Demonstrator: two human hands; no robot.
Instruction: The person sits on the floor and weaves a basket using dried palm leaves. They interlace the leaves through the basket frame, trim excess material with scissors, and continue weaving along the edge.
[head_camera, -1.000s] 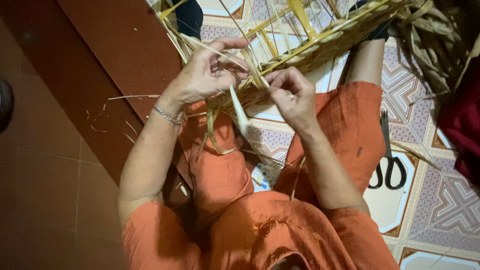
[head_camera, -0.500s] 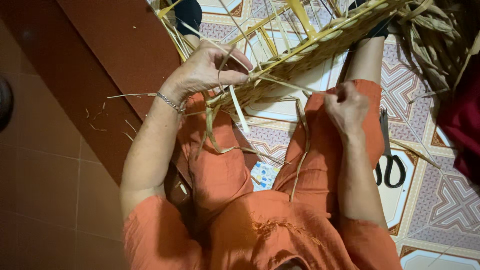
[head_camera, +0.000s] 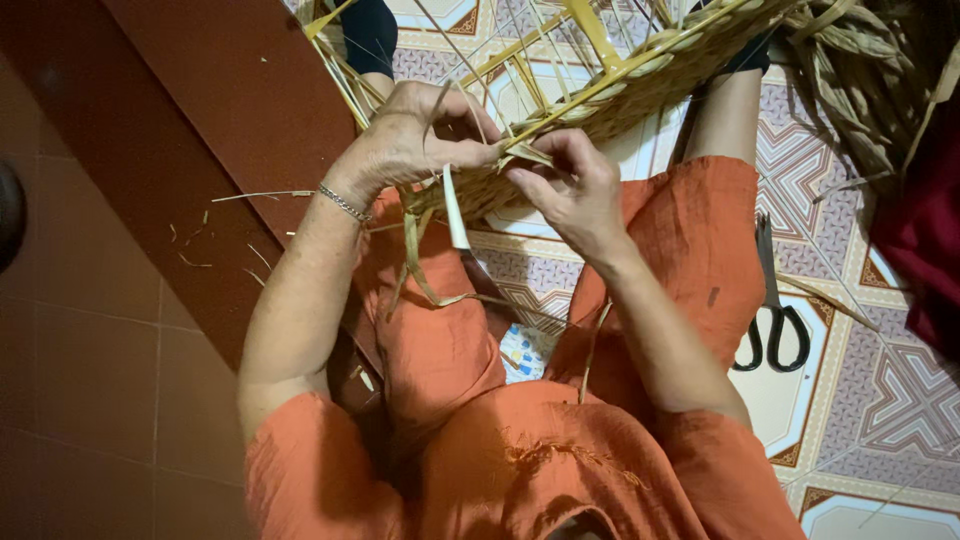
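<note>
A person in orange clothes (head_camera: 520, 470) sits on the floor, and their knees poke up under the work. On the left knee hang a few loose strips (head_camera: 420, 270), one pale and bent, the others thin and yellow. The left hand (head_camera: 415, 140) is curled around the near edge of a basket (head_camera: 600, 95) and its fingers are closed on the woven rim, with a strip sticking up between them. A bracelet (head_camera: 345, 203) sits on that wrist. The right hand (head_camera: 570, 185) is just beside the left one, and its thumb and fingers pinch a strip right at the rim. The basket is half woven and rests above the knees, tilted, with long yellow strips standing out from it. To the right, on the patterned tiles (head_camera: 880, 400), lie black scissors (head_camera: 772, 310), near the right knee. Farther off, at the top right, is a heap of dry leaves (head_camera: 860, 70) beside something dark red (head_camera: 925, 240).
</note>
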